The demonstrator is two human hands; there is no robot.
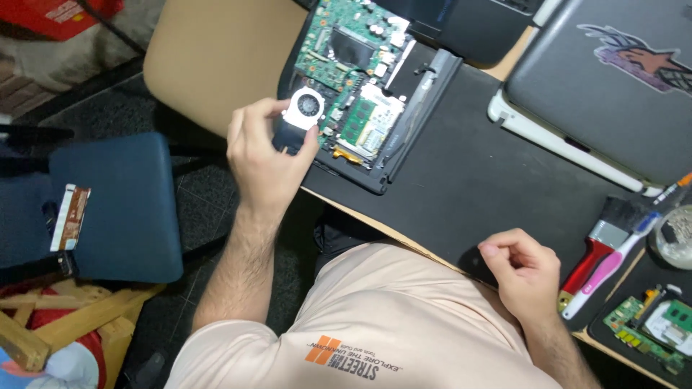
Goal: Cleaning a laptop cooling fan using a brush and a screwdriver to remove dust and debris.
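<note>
Left hand [265,160]: closed on the cooling fan [304,109] — thumb on the near-right edge, fingers curled over the far-left edge, palm down.
Cooling fan: white round housing with a dark rotor, seated at the near-left corner of the laptop base [360,108]; touching the left hand, lying just beyond and to the right of the knuckles.
Fan's long axis: from the round housing toward the dark block under the palm, slanting toward the wearer's left; flat face up, rotor opening toward the camera.
Nearer hand: left, already on it; right well apart, across the mat.
Right hand [525,268]: loosely curled into a fist at the near table [209,50] edge, thumb against the forefinger; anything pinched inside — cannot tell.
Laptop base: opened, green circuit board [346,50] exposed, memory module [360,119] just right of the fan; long axis running diagonally, away from the wearer and to the right.
Black mat [461,173]: under the laptop base, spread over the tan table.
Closed grey laptop [613,94]: far right, sticker on lid.
Red-handled brush [602,241]: right of the right hand, beside a pink-and-white toothbrush [613,263].
Small green board [645,335]: near-right corner.
Blue chair [115,205]: left of the table, on the floor side.
</note>
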